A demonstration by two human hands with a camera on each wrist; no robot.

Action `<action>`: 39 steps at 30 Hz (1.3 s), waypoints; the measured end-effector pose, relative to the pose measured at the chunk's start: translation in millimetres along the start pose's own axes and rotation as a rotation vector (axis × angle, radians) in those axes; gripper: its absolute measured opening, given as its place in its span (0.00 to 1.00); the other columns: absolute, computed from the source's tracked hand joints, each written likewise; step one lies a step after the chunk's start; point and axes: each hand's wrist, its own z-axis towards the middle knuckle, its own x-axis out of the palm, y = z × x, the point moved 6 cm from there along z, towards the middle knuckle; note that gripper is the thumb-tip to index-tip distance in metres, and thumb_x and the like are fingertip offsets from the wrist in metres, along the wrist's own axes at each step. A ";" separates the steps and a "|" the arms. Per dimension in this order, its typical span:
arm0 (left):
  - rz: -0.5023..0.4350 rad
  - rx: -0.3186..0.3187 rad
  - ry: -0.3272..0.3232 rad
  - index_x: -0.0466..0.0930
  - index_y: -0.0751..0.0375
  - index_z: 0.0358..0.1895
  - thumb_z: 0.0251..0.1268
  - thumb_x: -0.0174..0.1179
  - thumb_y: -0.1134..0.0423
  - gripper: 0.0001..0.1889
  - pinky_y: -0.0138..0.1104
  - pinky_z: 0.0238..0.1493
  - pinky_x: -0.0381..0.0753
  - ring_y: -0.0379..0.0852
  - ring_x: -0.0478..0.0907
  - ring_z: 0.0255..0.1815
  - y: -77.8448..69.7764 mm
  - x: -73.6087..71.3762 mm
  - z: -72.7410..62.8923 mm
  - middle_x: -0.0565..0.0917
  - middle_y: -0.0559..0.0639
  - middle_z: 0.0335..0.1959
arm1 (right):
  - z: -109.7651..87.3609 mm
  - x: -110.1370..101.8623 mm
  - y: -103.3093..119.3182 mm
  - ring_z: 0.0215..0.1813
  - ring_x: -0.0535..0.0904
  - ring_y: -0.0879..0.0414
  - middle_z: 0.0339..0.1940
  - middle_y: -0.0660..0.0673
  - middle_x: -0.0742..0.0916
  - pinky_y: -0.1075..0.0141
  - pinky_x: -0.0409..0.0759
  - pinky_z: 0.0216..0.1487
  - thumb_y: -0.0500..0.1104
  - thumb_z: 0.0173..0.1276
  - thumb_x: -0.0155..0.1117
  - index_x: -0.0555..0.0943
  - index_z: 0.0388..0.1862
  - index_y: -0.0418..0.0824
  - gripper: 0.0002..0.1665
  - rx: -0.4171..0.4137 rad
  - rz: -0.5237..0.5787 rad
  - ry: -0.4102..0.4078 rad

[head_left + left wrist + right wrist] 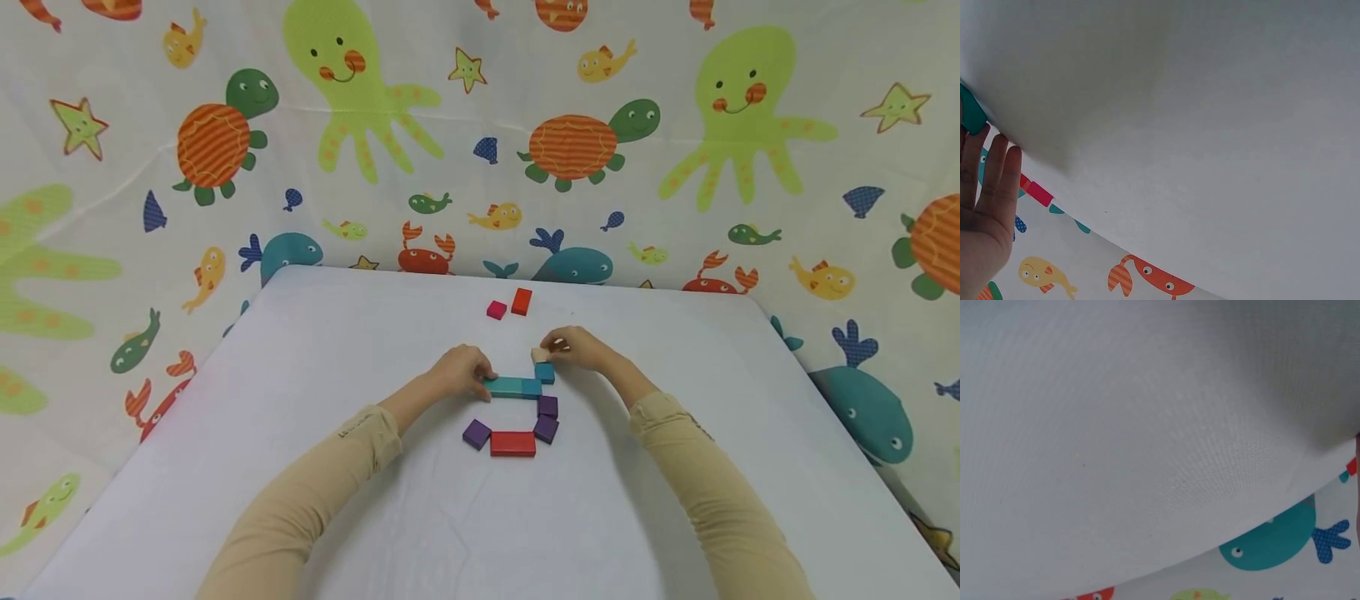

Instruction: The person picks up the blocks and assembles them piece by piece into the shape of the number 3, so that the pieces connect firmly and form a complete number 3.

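Observation:
At the left end of a teal rectangular block [504, 387], my left hand [459, 372] pinches it between thumb and fingertips. The left wrist view shows the same hand [988, 206] with its fingers against the teal block [971, 111]. My right hand [577, 347] pinches a plain wooden block [539, 355], set against the far side of a blue block [544, 373]. Another blue block [531, 389] touches the teal one's right end. Below them run two purple blocks [547, 407], then a red rectangular block [513, 444] and a third purple block [476, 434].
Farther back on the white table [360, 333] lie a pink block [497, 310] and an orange-red block [522, 302]. A curtain [465, 108] printed with sea animals hangs behind the table's far edge and around its sides.

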 end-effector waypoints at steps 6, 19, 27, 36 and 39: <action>0.003 -0.006 0.001 0.86 0.60 0.43 0.45 0.73 0.63 0.17 0.32 0.45 0.77 0.41 0.75 0.37 -1.0 0.2 -1.0 0.87 0.50 0.40 | -2.3 0.8 2.4 0.56 0.78 0.41 0.51 0.33 0.82 0.53 0.75 0.60 0.32 0.65 0.60 0.78 0.51 0.28 0.16 -0.013 0.016 -0.001; 0.023 0.011 0.001 0.86 0.60 0.42 0.45 0.73 0.61 0.17 0.31 0.42 0.76 0.41 0.73 0.35 0.9 3.7 -2.1 0.87 0.50 0.38 | -0.1 3.8 -0.7 0.54 0.78 0.42 0.47 0.34 0.83 0.53 0.76 0.59 0.37 0.68 0.59 0.77 0.53 0.31 0.17 0.011 0.025 -0.024; 0.010 0.007 0.006 0.85 0.60 0.45 0.46 0.73 0.62 0.19 0.33 0.45 0.78 0.42 0.76 0.39 -0.8 4.9 -2.7 0.86 0.50 0.40 | 2.6 -0.6 -2.4 0.49 0.78 0.45 0.43 0.36 0.84 0.53 0.77 0.57 0.38 0.68 0.58 0.79 0.50 0.31 0.15 0.042 -0.027 -0.071; 0.054 -0.009 0.011 0.84 0.60 0.48 0.48 0.72 0.62 0.20 0.33 0.46 0.77 0.43 0.74 0.40 -0.3 3.6 -1.4 0.85 0.51 0.42 | 5.3 -2.4 -4.0 0.48 0.75 0.46 0.42 0.36 0.83 0.59 0.78 0.51 0.40 0.69 0.57 0.78 0.52 0.32 0.17 0.099 0.005 -0.090; 0.063 -0.012 0.028 0.84 0.60 0.49 0.48 0.72 0.61 0.21 0.34 0.48 0.77 0.43 0.74 0.41 -1.1 4.3 -0.8 0.85 0.51 0.44 | 5.2 -2.7 -4.0 0.47 0.74 0.47 0.42 0.36 0.82 0.62 0.77 0.48 0.40 0.70 0.56 0.77 0.54 0.32 0.17 0.108 0.006 -0.091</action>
